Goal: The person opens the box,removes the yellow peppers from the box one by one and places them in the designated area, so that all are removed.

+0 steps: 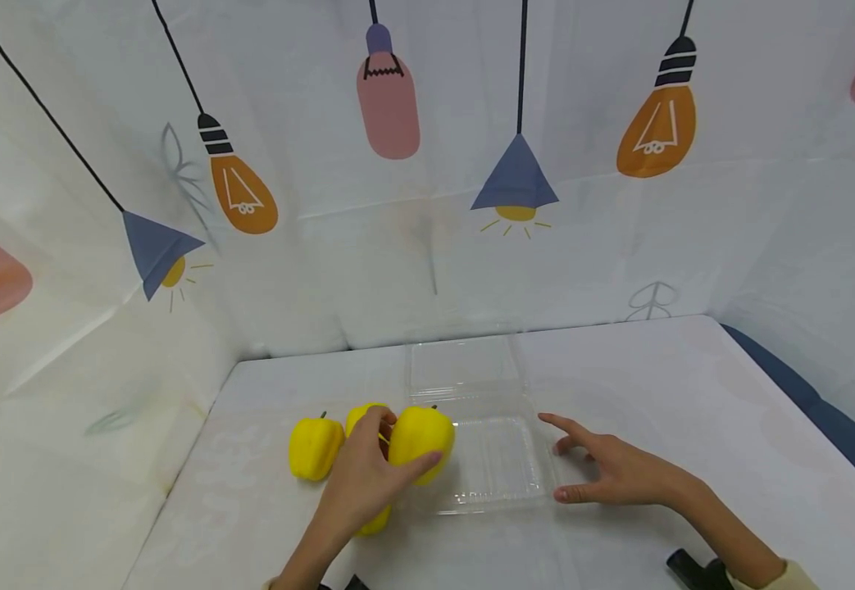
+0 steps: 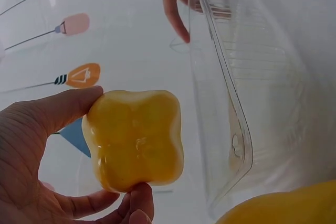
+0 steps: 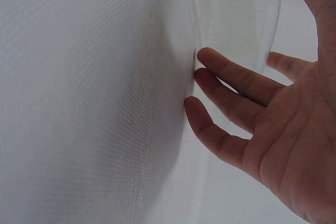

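Note:
My left hand (image 1: 366, 471) grips a yellow bell pepper (image 1: 421, 442) between thumb and fingers, at the left side of a clear plastic box (image 1: 501, 459). In the left wrist view the same pepper (image 2: 135, 140) shows its four-lobed end, apart from the box wall (image 2: 220, 77). Spread loosely beside the box's right edge, my right hand (image 1: 611, 471) holds nothing. The right wrist view shows its fingertips (image 3: 210, 56) by the clear wall; whether they touch it I cannot tell. The box's lid (image 1: 464, 366) lies folded back behind it.
Another yellow pepper (image 1: 315, 448) stands on the white table (image 1: 250, 508) left of my left hand. Two more are partly hidden, one pepper (image 1: 362, 414) behind that hand and one pepper (image 1: 374, 523) below it. A printed cloth (image 1: 368, 270) hangs behind the table.

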{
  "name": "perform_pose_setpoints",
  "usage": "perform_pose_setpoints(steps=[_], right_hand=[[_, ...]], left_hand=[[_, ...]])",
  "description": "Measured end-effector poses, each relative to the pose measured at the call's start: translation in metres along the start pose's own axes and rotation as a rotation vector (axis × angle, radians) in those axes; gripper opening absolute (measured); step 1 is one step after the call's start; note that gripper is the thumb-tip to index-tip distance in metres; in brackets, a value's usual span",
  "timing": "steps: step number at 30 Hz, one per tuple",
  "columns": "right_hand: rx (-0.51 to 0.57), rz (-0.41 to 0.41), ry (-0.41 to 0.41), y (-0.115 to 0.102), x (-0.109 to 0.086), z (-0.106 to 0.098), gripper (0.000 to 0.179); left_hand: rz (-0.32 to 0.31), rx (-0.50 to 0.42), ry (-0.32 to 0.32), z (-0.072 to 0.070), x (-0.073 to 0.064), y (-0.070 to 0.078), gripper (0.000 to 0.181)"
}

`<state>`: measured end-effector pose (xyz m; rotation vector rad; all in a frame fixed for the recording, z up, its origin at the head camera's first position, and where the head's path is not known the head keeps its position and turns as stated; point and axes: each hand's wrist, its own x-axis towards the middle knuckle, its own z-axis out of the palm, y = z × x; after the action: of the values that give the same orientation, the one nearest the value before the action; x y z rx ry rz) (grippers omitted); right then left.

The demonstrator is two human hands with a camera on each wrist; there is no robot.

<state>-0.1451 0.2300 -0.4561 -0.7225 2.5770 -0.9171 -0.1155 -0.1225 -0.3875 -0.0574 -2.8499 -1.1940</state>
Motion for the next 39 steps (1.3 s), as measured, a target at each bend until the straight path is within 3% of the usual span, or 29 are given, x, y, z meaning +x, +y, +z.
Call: perform_pose_setpoints(steps=[6, 12, 39], right_hand=[[0.001, 0.002, -0.004, 0.001, 0.0, 0.0, 0.097], [-0.008, 0.0, -0.006, 0.001, 0.0, -0.001, 0.097], [0.017, 0.008, -0.01, 0.003, 0.0, 0.001, 0.096]], left_hand=[[0.003, -0.044, 0.042, -0.007, -0.003, -0.004, 0.073], [-0.005, -0.006, 0.076, -0.013, -0.004, -0.009, 0.075], [-0.085, 0.133, 0.105, -0.053, -0.019, -0.033, 0.083]])
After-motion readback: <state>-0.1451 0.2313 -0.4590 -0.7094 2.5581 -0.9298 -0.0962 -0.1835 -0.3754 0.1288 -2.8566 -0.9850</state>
